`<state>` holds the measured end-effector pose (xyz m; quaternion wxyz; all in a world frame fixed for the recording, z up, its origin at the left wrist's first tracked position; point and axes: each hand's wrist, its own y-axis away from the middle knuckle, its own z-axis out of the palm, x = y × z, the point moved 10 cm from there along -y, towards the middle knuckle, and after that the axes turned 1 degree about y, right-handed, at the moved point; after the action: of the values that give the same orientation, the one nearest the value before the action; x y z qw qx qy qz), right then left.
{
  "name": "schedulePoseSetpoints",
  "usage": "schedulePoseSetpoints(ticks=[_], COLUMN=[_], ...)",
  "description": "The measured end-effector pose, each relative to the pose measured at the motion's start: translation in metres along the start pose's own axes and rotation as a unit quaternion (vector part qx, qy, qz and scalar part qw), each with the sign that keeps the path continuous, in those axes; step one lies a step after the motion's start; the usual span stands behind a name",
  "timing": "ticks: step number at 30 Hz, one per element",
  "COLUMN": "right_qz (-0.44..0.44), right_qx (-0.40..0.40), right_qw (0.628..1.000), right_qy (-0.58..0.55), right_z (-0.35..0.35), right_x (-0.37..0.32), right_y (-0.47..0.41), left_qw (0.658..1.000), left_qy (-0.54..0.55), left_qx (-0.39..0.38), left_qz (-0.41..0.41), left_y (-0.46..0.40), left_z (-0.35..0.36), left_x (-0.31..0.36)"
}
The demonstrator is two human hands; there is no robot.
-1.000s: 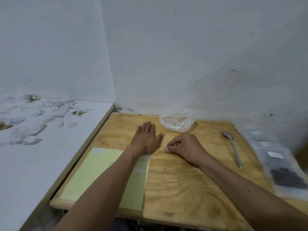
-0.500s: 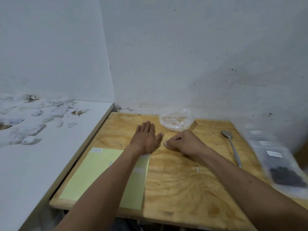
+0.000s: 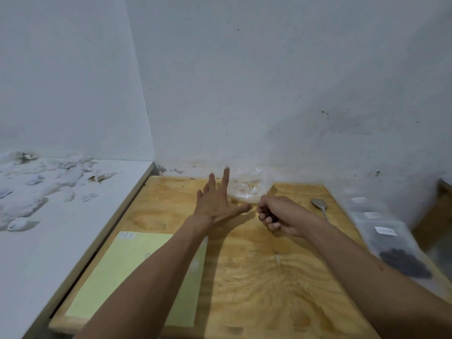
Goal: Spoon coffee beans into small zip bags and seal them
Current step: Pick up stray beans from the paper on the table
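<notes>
Zip bags [image 3: 389,238] blurred at right, dark bits in curled right hand [image 3: 276,215] unclear

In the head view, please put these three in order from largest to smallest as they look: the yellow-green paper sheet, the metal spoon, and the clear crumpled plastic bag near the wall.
1. Yellow-green paper sheet, clearly largest, though also nearest the camera.
2 and 3. Clear crumpled plastic bag and metal spoon: unsure, since hands partly hide the bag.

Spoon [image 3: 320,207] on board [image 3: 256,277], right of clear bag [image 3: 247,190]; paper [image 3: 137,272] front-left.
</notes>
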<state>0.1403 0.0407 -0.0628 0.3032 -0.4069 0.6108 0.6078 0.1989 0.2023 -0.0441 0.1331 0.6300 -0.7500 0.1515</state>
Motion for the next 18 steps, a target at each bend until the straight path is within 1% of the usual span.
schedulePoseSetpoints(ticks=[3,4,8,11,14,18], right_qz=[0.005,0.015,0.032,0.029,0.029,0.013], right_qx=[0.023,0.028,0.059,0.067,0.091,0.121], right_qw=[0.997,0.995,0.981,0.963,0.949,0.936], right_qy=[0.075,0.091,0.183,0.261,0.300,0.330], right_z=[-0.027,-0.038,-0.083,-0.107,-0.120,-0.126], right_x=[-0.009,-0.009,-0.013,-0.018,-0.025,-0.038], right_y=[0.004,0.006,0.016,0.025,0.039,0.064], left_qw=[0.998,0.996,0.978,0.964,0.961,0.965], left_qy=[0.057,0.083,0.195,0.246,0.250,0.226], left_qx=[-0.024,-0.019,0.066,0.096,0.111,0.104], left_qz=[-0.002,0.000,0.015,0.025,0.040,0.085], left_y=[-0.017,-0.021,-0.030,-0.026,-0.025,-0.016], left_z=[0.010,0.010,-0.011,-0.038,-0.069,-0.093], left_x=[0.030,0.036,0.040,0.048,0.060,0.090])
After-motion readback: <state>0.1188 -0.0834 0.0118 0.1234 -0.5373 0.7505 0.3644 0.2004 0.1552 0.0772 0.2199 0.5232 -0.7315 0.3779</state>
